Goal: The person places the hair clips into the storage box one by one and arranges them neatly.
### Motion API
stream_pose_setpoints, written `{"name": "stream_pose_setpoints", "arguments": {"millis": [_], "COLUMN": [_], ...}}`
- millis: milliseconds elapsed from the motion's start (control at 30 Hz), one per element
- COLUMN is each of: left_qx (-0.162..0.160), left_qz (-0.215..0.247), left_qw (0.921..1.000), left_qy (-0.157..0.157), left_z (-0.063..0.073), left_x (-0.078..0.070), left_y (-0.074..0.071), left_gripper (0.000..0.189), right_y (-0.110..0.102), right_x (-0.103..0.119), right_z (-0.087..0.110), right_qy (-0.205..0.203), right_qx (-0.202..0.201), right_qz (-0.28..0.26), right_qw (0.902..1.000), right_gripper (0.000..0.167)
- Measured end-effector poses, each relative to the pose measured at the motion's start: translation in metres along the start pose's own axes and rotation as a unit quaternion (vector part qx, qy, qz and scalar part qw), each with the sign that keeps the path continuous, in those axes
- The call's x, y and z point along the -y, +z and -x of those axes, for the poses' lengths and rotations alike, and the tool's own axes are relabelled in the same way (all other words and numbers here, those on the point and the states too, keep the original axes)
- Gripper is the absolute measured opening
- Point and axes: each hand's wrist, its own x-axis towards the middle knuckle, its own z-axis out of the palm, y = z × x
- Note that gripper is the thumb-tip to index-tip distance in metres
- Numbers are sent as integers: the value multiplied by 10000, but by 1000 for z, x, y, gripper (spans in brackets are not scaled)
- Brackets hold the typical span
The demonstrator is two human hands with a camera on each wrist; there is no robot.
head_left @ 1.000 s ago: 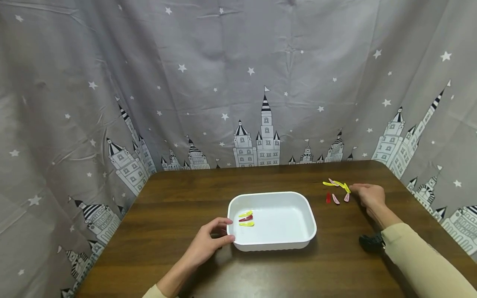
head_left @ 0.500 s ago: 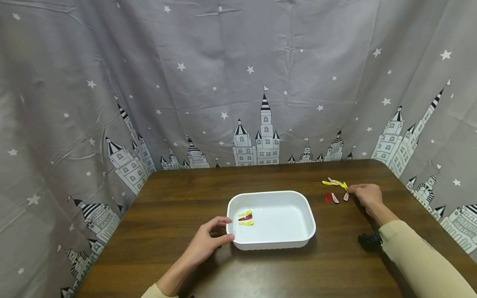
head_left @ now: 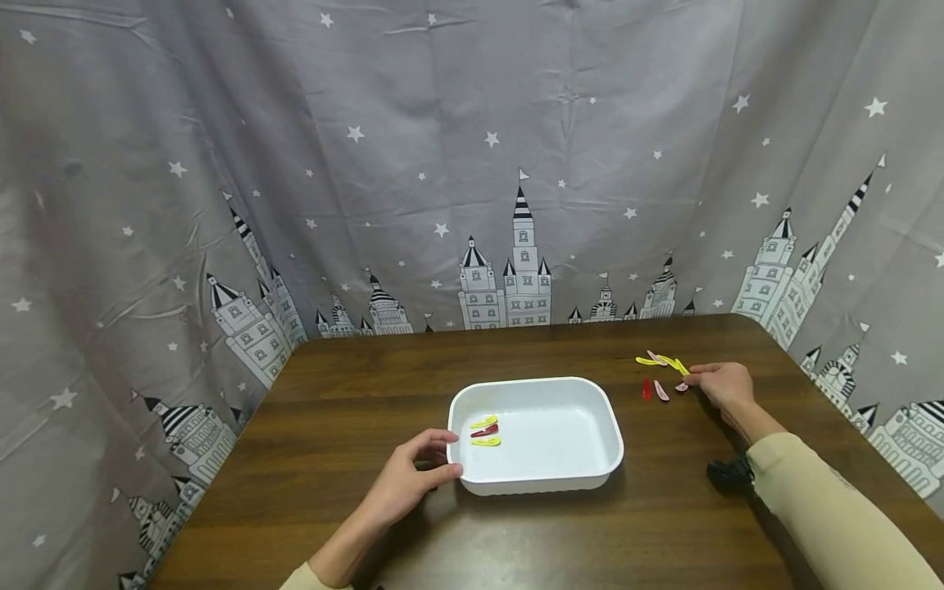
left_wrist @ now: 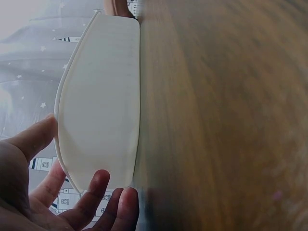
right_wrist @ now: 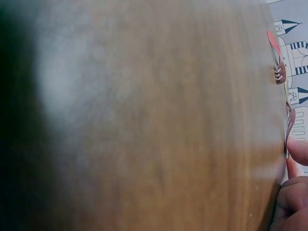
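A white tray [head_left: 535, 434] stands on the table, holding two yellow hair clips [head_left: 485, 442] and a dark red hair clip [head_left: 484, 430] at its left end. My left hand [head_left: 413, 471] rests on the tray's left end, thumb and fingertips touching the rim and outer wall, also seen in the left wrist view. At the right, my right hand [head_left: 728, 389] pinches at a hair clip beside a yellow clip [head_left: 680, 365] and a pink clip [head_left: 682, 387]; its fingertips partly hide which one. Nearby lie another pink clip [head_left: 661, 392] and a red clip [head_left: 646, 388].
Behind these clips lie a further yellow clip [head_left: 649, 360] and a pink one [head_left: 655, 356], partly overlapping. A dark wrist device [head_left: 728, 475] hangs under the right sleeve. A grey curtain [head_left: 391, 164] with castles and stars hangs behind the wooden table [head_left: 383, 369].
The right fingertips have shifted slightly left onto the nearest clips, and the pink clip beside them has turned from upright to slanted. The left hand and tray stay put.
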Motion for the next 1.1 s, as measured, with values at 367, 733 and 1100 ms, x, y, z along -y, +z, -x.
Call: {"name": "stream_pose_setpoints", "arguments": {"millis": [367, 733, 1100], "left_qx": [-33, -15, -28], "left_qz": [1, 12, -16], "left_qw": [10000, 10000, 10000], "left_qy": [24, 18, 10], "left_z": [0, 0, 0], "left_x": [-1, 1, 1], "left_y": [-1, -2, 0], "left_gripper": [38, 39, 39], "right_y": [1, 1, -9], "right_x": [3, 5, 5], "right_z": [3, 3, -2], "right_qy": [-23, 172, 568], "right_qx": [-140, -294, 310], "right_qz": [124, -11, -731], "right_qw": [9998, 9994, 9952], "right_gripper": [36, 32, 45]}}
